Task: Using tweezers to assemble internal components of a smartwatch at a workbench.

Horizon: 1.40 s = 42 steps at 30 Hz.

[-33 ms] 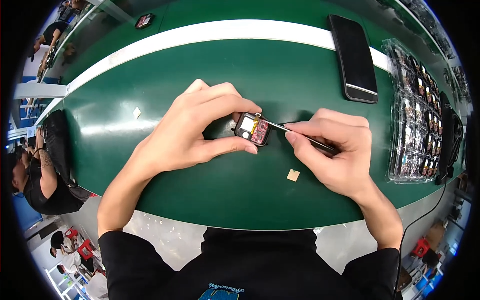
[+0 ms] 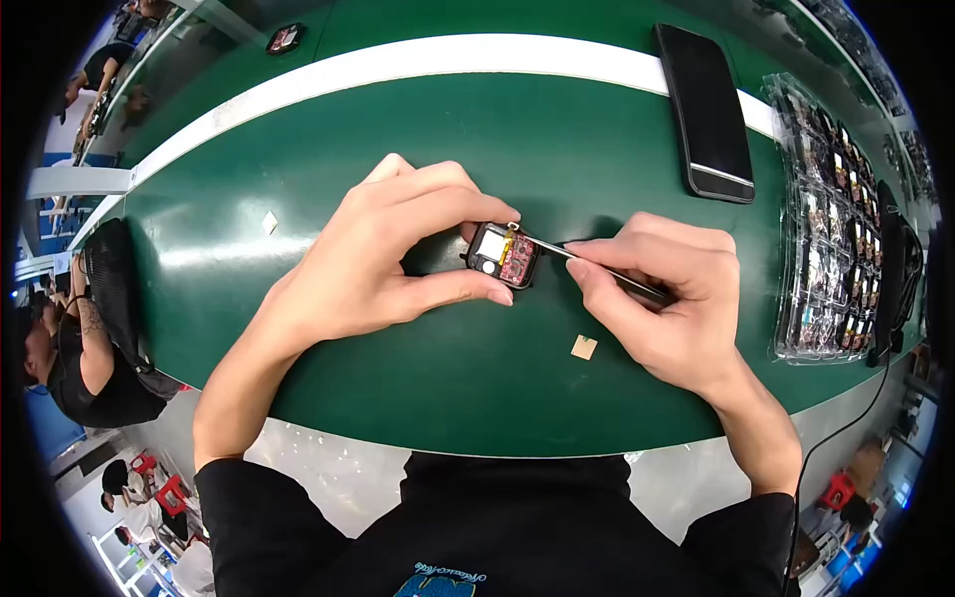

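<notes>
A small square electronic device (image 2: pixel 504 256) with a black case lies open-faced on the green table, showing a red circuit board, a white block and a yellow strip. My left hand (image 2: pixel 393 254) grips it, thumb at the near edge and index finger at the far edge. Between the thumb and fingers of my right hand (image 2: pixel 671 294) is a pair of slim dark tweezers (image 2: pixel 637 287). Their silvery tip reaches the device's upper right part, by the yellow strip; whether it pinches anything is too small to tell.
A beige square piece (image 2: pixel 584 347) and a pale diamond-shaped piece (image 2: pixel 270 222) lie on the table. At right are a black phone-like slab (image 2: pixel 704 114) and clear plastic trays (image 2: pixel 796 219) of small devices. Another device (image 2: pixel 286 39) sits beyond the white strip (image 2: pixel 428 55). A person (image 2: pixel 85 363) is at left.
</notes>
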Available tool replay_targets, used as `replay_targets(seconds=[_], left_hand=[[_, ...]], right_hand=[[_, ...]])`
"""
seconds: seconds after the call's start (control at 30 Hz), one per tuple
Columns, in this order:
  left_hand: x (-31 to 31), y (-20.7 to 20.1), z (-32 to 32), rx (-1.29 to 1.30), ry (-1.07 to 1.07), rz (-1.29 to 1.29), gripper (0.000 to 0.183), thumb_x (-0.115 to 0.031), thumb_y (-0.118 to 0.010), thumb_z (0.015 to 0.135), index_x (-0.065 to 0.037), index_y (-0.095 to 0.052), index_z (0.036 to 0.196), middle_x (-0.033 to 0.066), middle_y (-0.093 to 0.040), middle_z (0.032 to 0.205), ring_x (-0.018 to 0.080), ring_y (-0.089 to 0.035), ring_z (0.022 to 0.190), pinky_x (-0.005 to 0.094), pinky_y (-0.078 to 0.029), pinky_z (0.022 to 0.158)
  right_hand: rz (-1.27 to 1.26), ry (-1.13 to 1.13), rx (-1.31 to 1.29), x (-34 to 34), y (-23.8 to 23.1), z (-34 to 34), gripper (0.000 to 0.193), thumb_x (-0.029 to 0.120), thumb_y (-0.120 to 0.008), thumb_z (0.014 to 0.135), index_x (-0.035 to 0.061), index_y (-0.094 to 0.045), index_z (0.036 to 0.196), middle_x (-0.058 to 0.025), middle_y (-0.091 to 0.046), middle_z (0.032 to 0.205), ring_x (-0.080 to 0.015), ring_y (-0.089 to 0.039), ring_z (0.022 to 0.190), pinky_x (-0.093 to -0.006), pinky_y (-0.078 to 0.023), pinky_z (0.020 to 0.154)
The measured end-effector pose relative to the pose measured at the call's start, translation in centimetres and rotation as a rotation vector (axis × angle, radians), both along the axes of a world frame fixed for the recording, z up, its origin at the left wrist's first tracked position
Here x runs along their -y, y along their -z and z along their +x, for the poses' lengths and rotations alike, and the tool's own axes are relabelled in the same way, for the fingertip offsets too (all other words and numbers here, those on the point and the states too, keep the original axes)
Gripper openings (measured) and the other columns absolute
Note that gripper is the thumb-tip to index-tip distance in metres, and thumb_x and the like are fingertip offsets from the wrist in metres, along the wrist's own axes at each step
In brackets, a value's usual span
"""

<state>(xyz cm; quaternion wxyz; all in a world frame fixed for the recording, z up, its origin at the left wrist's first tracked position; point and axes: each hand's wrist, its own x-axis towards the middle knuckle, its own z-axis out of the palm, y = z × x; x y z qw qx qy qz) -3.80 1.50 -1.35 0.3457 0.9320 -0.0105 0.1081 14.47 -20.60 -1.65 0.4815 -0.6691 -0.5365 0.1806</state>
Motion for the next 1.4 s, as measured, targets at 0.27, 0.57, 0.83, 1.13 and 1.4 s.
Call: replay_targets(seconds=[0.27, 0.57, 0.83, 1.13, 1.4], left_hand=[[-0.3, 0.1, 0.3, -0.009, 0.018, 0.005, 0.061, -0.032, -0.101, 0.073, -0.005, -0.082, 0.124, 0.0058, -0.073, 0.096, 0.0204, -0.066, 0.085, 0.0357, -0.039, 0.078], [0.0, -0.3, 0.4, -0.012, -0.027, 0.002, 0.063, -0.032, -0.103, 0.069, -0.006, -0.082, 0.123, 0.0018, -0.070, 0.087, 0.0161, -0.049, 0.071, 0.0331, -0.036, 0.071], [0.0, 0.3, 0.5, 0.037, -0.050, 0.028, 0.062, -0.033, -0.103, 0.065, -0.007, -0.082, 0.118, -0.0009, -0.065, 0.080, 0.0136, -0.042, 0.065, 0.0323, -0.033, 0.069], [-0.5, 0.2, 0.3, -0.007, -0.032, 0.008, 0.063, -0.035, -0.103, 0.066, -0.007, -0.083, 0.119, 0.0004, -0.070, 0.086, 0.0141, -0.048, 0.066, 0.0323, -0.034, 0.072], [-1.7, 0.1, 0.4, -0.058, 0.069, -0.057, 0.064, -0.038, -0.103, 0.068, -0.008, -0.084, 0.121, 0.0029, -0.080, 0.099, 0.0149, -0.060, 0.076, 0.0313, -0.038, 0.076]], right_hand=[[0.022, -0.025, 0.051, -0.6, 0.4, -0.2, 0.007, -0.005, -0.081, 0.087, -0.0042, -0.082, 0.095, -0.0068, -0.068, 0.070, -0.0137, -0.062, 0.051, -0.0293, -0.042, 0.046], [0.054, -0.002, 0.056, -0.5, 0.6, 0.0, 0.011, -0.005, -0.082, 0.086, -0.0028, -0.083, 0.096, -0.0065, -0.067, 0.069, -0.0137, -0.061, 0.050, -0.0293, -0.041, 0.045], [0.149, 0.044, 0.294, -0.7, 0.7, -0.5, 0.022, -0.005, -0.088, 0.080, -0.0005, -0.085, 0.101, -0.0045, -0.065, 0.071, -0.0148, -0.058, 0.051, -0.0310, -0.043, 0.045], [0.140, 0.025, 0.289, -0.8, 0.9, -0.8, 0.017, -0.006, -0.085, 0.085, -0.0017, -0.084, 0.102, -0.0057, -0.066, 0.072, -0.0153, -0.059, 0.052, -0.0315, -0.043, 0.047], [0.025, -0.011, 0.036, -0.4, 0.4, -0.5, 0.016, -0.004, -0.085, 0.091, -0.0017, -0.086, 0.106, -0.0023, -0.063, 0.068, -0.0071, -0.049, 0.055, -0.0274, -0.031, 0.051]])
